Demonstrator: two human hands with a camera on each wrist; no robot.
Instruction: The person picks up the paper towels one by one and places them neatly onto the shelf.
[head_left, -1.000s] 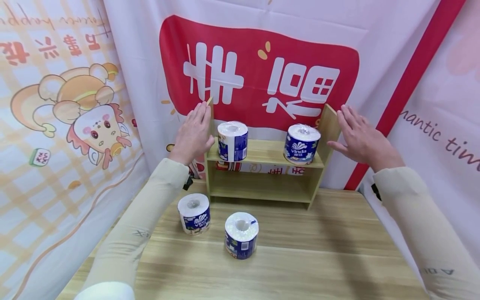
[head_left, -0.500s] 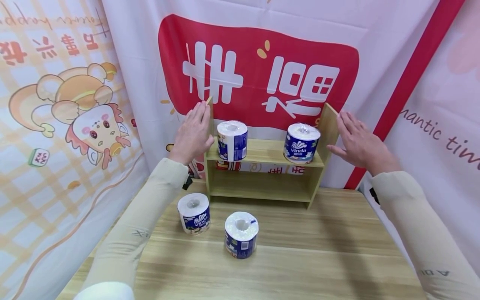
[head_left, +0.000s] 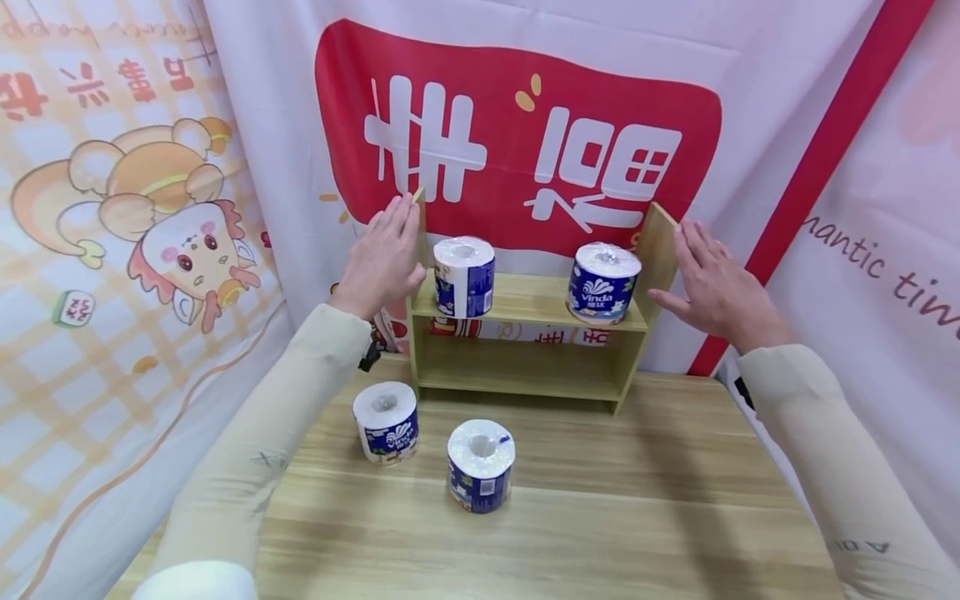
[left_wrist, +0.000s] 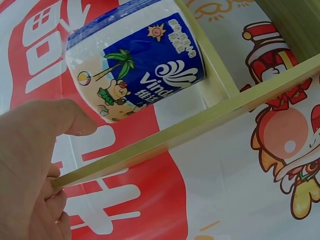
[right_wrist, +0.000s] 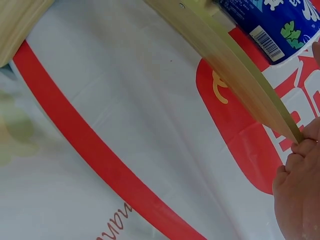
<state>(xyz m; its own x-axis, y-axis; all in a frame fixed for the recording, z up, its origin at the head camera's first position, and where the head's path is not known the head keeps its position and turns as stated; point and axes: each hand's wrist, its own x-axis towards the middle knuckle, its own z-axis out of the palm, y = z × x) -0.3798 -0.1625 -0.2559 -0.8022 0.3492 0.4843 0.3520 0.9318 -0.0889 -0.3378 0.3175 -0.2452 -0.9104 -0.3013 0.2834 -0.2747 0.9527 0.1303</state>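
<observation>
A small wooden shelf (head_left: 517, 380) stands at the back of the table. My left hand (head_left: 378, 262) rests with straight fingers along its left side panel; in the left wrist view that panel (left_wrist: 150, 145) runs between thumb and fingers, the thumb apart from it. At the opposite side panel (head_left: 657, 254), my right hand (head_left: 720, 292) touches the front edge with extended fingers, thumb spread away. Two wrapped toilet paper rolls stand upright on the upper board: one roll (head_left: 465, 279) at the left, another roll (head_left: 603, 285) at the right.
On the table (head_left: 600, 533), a third toilet paper roll (head_left: 386, 425) stands in front of the shelf's left end, and a fourth roll (head_left: 482, 468) stands nearer the front. Printed cloth (head_left: 510, 50) hangs directly behind the shelf and along both sides.
The right hand has shifted slightly left against the side panel. My left hand stays at its panel, and the rolls and shelf keep their places while the head view tilts a little.
</observation>
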